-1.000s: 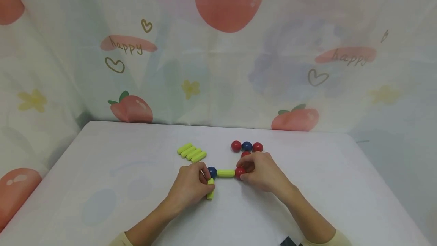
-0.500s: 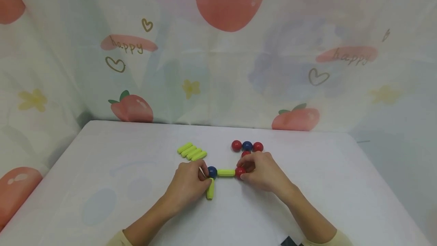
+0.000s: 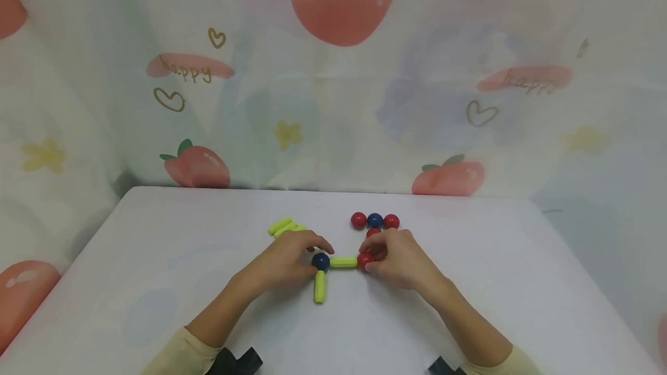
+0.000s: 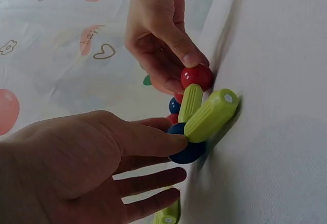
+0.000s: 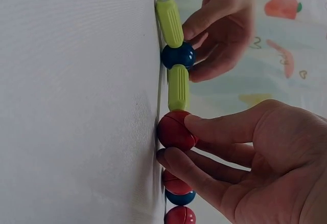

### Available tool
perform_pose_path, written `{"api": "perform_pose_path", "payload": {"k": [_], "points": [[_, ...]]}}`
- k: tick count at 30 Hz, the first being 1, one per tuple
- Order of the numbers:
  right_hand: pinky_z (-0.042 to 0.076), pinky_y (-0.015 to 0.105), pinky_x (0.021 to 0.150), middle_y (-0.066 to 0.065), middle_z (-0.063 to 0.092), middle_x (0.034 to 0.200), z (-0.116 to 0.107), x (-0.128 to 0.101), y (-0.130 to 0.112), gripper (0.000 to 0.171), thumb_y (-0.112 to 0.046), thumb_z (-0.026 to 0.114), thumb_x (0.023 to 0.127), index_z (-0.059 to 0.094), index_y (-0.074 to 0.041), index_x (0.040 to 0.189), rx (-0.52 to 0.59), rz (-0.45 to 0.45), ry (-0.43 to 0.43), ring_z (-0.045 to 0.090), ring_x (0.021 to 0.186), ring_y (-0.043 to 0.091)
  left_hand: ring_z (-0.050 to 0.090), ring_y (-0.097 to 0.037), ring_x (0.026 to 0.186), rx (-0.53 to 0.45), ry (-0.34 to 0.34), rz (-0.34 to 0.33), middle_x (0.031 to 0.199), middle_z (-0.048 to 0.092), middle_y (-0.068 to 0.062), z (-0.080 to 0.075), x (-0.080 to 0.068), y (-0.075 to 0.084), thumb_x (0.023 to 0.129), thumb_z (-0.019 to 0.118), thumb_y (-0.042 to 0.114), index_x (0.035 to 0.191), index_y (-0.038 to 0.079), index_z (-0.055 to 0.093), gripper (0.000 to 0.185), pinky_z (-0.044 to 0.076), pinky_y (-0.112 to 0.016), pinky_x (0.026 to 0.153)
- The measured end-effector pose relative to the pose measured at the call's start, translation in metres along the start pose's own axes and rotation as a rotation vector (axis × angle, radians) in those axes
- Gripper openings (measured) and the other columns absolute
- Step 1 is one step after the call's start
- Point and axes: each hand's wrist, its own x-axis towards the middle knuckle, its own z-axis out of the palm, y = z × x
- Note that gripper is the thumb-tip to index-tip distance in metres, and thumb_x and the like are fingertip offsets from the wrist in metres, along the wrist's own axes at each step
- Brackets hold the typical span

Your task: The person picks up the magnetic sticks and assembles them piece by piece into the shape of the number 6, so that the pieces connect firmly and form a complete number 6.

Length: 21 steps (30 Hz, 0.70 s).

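Head view shows spare green rods (image 3: pixel 283 227) your wrist views barely catch. Your left hand (image 3: pixel 283 260) rests relaxed, thumb on the blue ball (image 3: pixel 320 261) at frame centre; your right hand (image 3: pixel 398 259) pinches the red ball (image 3: pixel 365 260).

We see bare table (image 3: pixel 156 259) left, right and in front of the hands; behind the left hand (image 3: pixel 283 262) lie the green sticks (image 3: pixel 281 226); behind the right hand (image 3: pixel 398 259) sit the loose balls (image 3: pixel 374 221), very near the fingers.
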Motion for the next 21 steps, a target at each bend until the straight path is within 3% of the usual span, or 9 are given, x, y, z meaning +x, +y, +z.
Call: {"api": "perform_pose_path", "payload": {"k": [6,21], "points": [[0.061,0.03,0.078,-0.003,0.072,0.092,0.001,0.0,-0.001,0.029,-0.01,0.088,0.081,0.08,-0.017,0.108,0.0,0.021,-0.015,0.064,0.088,0.015,0.065,-0.017,0.111,-0.022,-0.048,0.067,0.117,0.074,0.002,0.001,0.001,-0.009,0.092,0.073,0.001,0.122,0.017,0.076,0.035,0.055,-0.041,0.102],[0.061,0.03,0.076,-0.002,0.071,0.093,0.0,0.001,0.0,0.031,-0.011,0.089,0.08,0.08,-0.017,0.109,0.0,0.016,-0.013,0.063,0.089,0.016,0.066,-0.014,0.112,-0.008,-0.037,0.044,0.117,0.076,0.005,0.0,0.003,-0.015,0.092,0.078,0.009,0.12,0.021,0.076,0.03,0.054,-0.042,0.104]]}}
